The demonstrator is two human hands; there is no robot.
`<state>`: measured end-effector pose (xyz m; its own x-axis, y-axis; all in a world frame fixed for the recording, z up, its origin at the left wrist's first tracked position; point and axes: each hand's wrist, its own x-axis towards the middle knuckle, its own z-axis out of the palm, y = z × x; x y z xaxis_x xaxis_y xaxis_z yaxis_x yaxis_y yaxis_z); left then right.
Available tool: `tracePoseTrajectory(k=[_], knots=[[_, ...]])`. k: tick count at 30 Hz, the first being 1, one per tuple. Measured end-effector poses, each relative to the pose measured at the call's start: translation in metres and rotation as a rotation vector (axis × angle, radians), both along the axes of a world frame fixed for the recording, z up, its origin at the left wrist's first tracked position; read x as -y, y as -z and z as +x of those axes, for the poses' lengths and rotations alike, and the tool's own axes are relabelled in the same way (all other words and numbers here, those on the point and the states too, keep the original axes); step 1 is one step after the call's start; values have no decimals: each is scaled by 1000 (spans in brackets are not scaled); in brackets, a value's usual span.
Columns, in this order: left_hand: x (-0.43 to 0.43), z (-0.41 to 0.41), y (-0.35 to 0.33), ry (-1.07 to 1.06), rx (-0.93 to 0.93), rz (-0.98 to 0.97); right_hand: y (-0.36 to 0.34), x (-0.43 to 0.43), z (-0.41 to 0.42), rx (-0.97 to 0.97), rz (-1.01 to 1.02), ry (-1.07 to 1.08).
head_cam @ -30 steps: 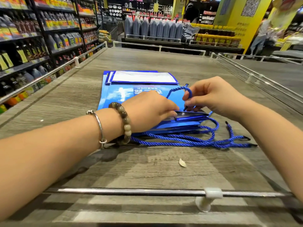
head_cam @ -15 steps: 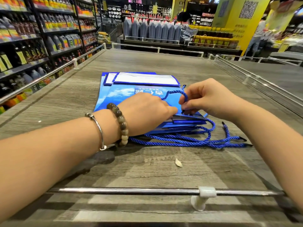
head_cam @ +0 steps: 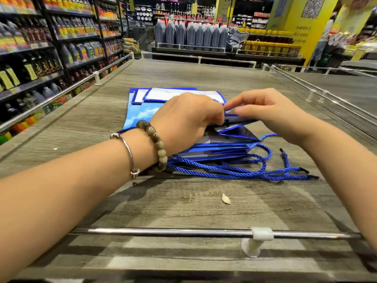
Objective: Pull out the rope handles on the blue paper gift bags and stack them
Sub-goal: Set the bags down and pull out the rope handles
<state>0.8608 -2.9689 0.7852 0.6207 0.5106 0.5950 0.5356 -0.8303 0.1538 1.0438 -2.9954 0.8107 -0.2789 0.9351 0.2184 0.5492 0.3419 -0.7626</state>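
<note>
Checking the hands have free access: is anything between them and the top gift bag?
Nothing visible. The left hand and right hand both hold the open edge of the top bag; the pulled-out ropes lie nearer, beside the stack.

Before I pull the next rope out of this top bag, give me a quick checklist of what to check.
1. Grip on the top bag: the right hand pinches its raised edge. Ok.
2. Bag mouth open: that edge is lifted off the stack. Ok.
3. Rope caught by the left hand: its fingertips are hidden at the mouth. Cannot tell.
4. Tidiness of the pulled-out ropes: they lie crossed in a loose heap against the stack's near side. Not ok.
5. Stack squared: the lower bags' near edges fan out unevenly. Not ok.
</note>
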Motion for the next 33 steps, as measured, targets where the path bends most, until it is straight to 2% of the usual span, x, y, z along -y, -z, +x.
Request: tracePoseTrajectory(k=[6,11,15,18,26,30,33], knots=[[2,2,-3,-220,-149,159,3,1,-6,16,-15,-20],[1,0,-5,-78,-157,286,4,3,-9,-59,-49,-87],[0,6,-2,-24,-180,291,5,2,-10,-65,-79,-135],[-2,5,-3,10,-281,398,7,2,-9,-92,-116,-148],[-10,0,12,100,-104,156,17,-6,-7,-66,-127,-50],[-6,-2,10,37,-187,196,19,-6,-8,-150,-220,-90],[-3,-3,12,26,-187,210,21,-4,-9,-135,-185,-94]])
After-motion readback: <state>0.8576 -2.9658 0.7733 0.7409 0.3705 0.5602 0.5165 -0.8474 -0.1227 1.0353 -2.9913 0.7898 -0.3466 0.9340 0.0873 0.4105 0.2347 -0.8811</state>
